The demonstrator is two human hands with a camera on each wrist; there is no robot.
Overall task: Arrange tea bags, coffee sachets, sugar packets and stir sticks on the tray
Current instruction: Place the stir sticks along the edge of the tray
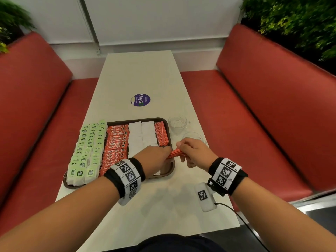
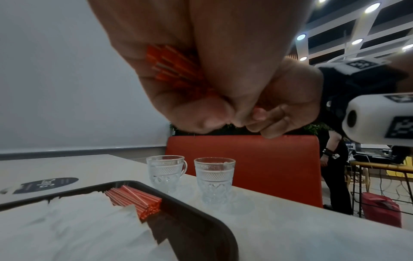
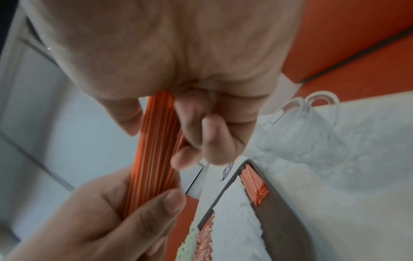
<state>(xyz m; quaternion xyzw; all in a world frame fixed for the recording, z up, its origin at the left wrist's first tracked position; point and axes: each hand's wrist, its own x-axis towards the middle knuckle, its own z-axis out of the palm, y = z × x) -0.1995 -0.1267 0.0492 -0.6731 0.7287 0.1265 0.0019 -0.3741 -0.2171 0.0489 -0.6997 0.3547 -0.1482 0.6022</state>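
**Both hands on one bundle of stir sticks over the tray's near right corner**

Two hands gripping a single bundle of orange stir sticks (image 1: 176, 154), one hand at each end. Left hand (image 1: 156, 157) curled round the bundle's left end, thumb (image 3: 156, 211) pressed along the sticks. Right hand (image 1: 194, 151) closed round the right end, fingers (image 3: 208, 137) folded under the sticks. Bundle held roughly level, above the near right corner of the dark tray (image 1: 171, 167), clear of the tray floor.

On the tray, four groups in columns running from near to far. Far left: green tea bags (image 1: 87, 151), overlapping the tray's left edge. Next: red coffee sachets (image 1: 115, 144), overlapped like shingles. Then white sugar packets (image 1: 142, 135) in two columns. Far right: a second pile of stir sticks (image 1: 161, 133) lying lengthwise along the tray's right wall, filling only the far part of that column; bare tray floor (image 2: 196, 234) showing nearer than it.

Just beside the tray's right edge, two clear glass cups (image 2: 190, 178) upright on the white table (image 1: 138, 75), one behind the other in the head view. Farther along the table, a round purple sticker (image 1: 140, 100). Red bench seats (image 1: 254, 110) on both sides, green plants (image 1: 298, 20) behind the backrests.
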